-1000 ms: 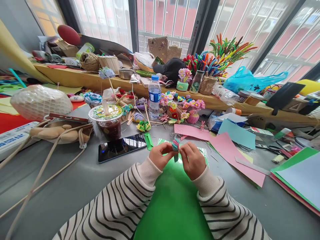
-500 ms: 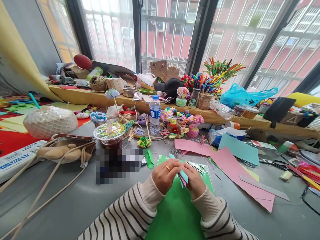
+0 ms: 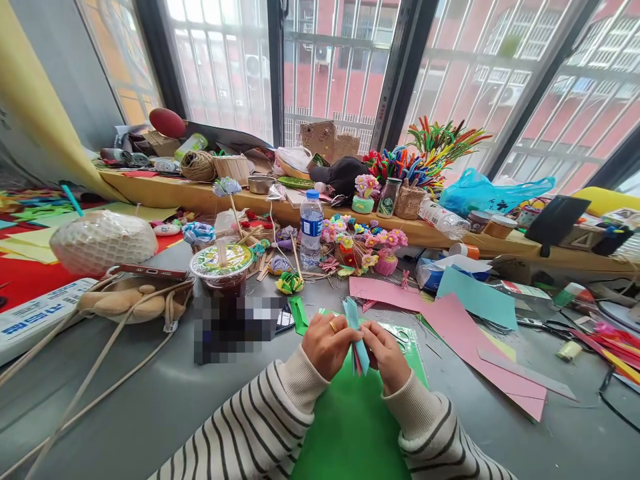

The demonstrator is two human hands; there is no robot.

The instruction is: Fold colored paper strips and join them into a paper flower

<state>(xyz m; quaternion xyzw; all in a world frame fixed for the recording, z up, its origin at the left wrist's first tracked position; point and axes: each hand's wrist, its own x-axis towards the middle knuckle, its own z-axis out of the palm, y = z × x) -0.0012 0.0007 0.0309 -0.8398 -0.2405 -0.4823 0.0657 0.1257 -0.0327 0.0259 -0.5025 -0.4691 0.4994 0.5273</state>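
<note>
A narrow folded bundle of light blue and pink paper (image 3: pixel 361 353) stands nearly upright between my two hands. My left hand (image 3: pixel 327 343), with a ring on one finger, pinches its middle from the left. From the right, my right hand (image 3: pixel 386 353) grips the same bundle with thumb and fingertips. Both hands are above a green sheet (image 3: pixel 353 420) on the grey table. Scissors (image 3: pixel 401 339) lie just behind my right hand, partly hidden. A folded green paper piece (image 3: pixel 299 315) rests behind my left hand.
Pink paper strips (image 3: pixel 480 347) and a light blue sheet (image 3: pixel 477 298) lie to the right. A lidded drink cup (image 3: pixel 221 270), a water bottle (image 3: pixel 311 230) and paper flowers (image 3: pixel 289 283) stand behind. A corded bag (image 3: pixel 135 305) is at the left.
The paper bundle has turned more upright, and its top now shows above my fingers. My hands have moved slightly apart, with the fingertips still on it.
</note>
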